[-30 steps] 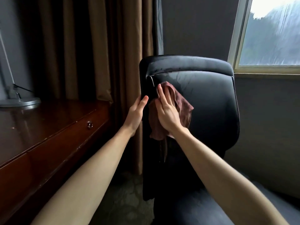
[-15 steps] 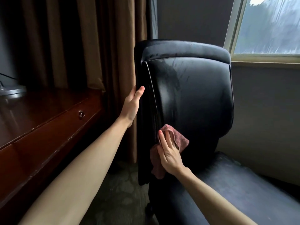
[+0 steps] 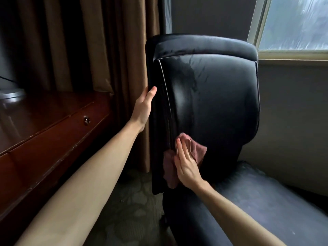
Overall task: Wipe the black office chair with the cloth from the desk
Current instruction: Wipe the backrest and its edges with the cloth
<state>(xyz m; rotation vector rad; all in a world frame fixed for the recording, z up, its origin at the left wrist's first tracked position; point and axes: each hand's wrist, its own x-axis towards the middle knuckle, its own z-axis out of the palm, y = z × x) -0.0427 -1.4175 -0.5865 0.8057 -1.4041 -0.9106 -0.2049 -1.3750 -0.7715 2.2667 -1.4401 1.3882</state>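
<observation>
The black office chair [image 3: 213, 96] fills the middle of the view, its backrest facing me and its seat reaching to the lower right. My left hand [image 3: 144, 108] grips the backrest's left edge, thumb on the front, fingers hidden behind. My right hand [image 3: 186, 165] presses a reddish-brown cloth [image 3: 196, 150] flat against the bottom of the backrest near its left seam, fingers straight. Part of the cloth hangs below my palm. A damp streak runs down the leather above the cloth.
A dark wooden desk [image 3: 46, 132] with a drawer lock [image 3: 87, 120] stands on the left, a lamp base [image 3: 12, 93] on it. Brown curtains [image 3: 106, 43] hang behind the chair. A window [image 3: 292, 23] and a grey wall are at the right. Patterned carpet lies below.
My right hand slid the cloth from the upper left of the backrest down to its bottom, leaving a damp streak. My left hand kept its hold on the chair's edge.
</observation>
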